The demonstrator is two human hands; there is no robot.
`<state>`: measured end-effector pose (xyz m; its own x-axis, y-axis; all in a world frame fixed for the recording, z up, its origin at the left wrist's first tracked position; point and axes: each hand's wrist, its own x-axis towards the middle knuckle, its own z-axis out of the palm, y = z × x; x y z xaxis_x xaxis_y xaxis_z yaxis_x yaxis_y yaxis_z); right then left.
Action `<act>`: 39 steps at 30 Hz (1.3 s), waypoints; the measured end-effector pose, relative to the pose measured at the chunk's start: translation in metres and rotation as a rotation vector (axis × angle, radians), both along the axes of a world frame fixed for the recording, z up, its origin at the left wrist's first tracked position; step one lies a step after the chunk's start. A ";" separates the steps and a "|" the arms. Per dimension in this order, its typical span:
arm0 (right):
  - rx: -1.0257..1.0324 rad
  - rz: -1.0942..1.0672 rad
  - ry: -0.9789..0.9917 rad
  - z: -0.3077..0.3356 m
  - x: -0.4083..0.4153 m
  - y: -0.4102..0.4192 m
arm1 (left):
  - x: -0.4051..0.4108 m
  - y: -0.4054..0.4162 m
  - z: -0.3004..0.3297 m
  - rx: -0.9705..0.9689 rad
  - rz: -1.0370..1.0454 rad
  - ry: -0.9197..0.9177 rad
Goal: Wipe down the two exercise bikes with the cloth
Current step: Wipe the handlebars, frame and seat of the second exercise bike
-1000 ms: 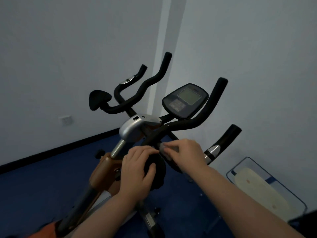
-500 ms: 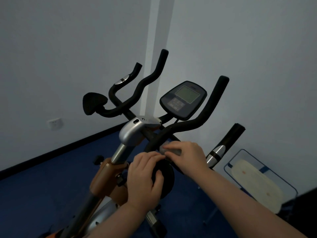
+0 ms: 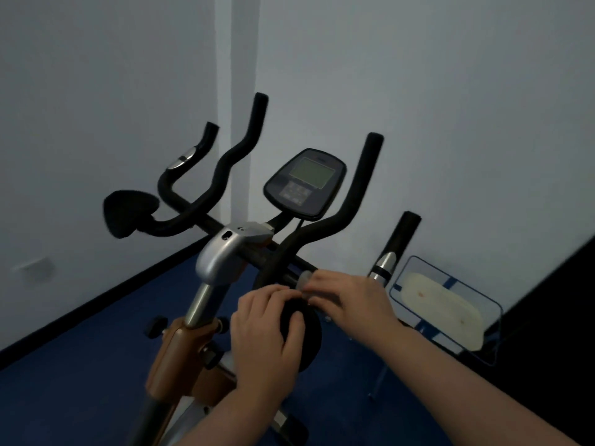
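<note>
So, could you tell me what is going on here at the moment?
A person is cleaning an exercise bike in a room corner. Their left hand grips a round black pad at the near end of the handlebar, while the right hand pinches a small grey cloth against the bar just beside it. The console sits untouched above. Only this one bike is in view.
</note>
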<state>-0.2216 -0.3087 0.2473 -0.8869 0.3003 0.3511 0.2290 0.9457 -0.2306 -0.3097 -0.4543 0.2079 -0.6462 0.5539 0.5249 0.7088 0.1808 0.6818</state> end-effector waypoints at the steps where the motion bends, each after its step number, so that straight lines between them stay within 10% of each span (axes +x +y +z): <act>1: 0.089 0.021 -0.005 -0.001 0.014 0.000 | 0.000 0.000 0.002 -0.018 0.005 -0.008; 9: 0.122 -0.229 0.290 0.010 0.061 0.036 | -0.003 0.031 0.031 -0.051 -0.346 0.134; 18: 0.271 -0.359 0.371 -0.019 0.058 0.016 | -0.005 0.055 0.030 -0.007 -0.238 0.093; 24: -0.035 -0.518 0.480 0.001 0.049 0.042 | -0.003 0.052 0.028 0.048 -0.217 0.067; 32: 0.144 -0.242 0.422 -0.027 0.051 0.011 | -0.005 0.057 0.030 -0.083 -0.240 0.148; 39: -0.361 -0.698 0.889 -0.033 0.032 0.017 | -0.007 0.057 0.029 -0.111 -0.236 0.144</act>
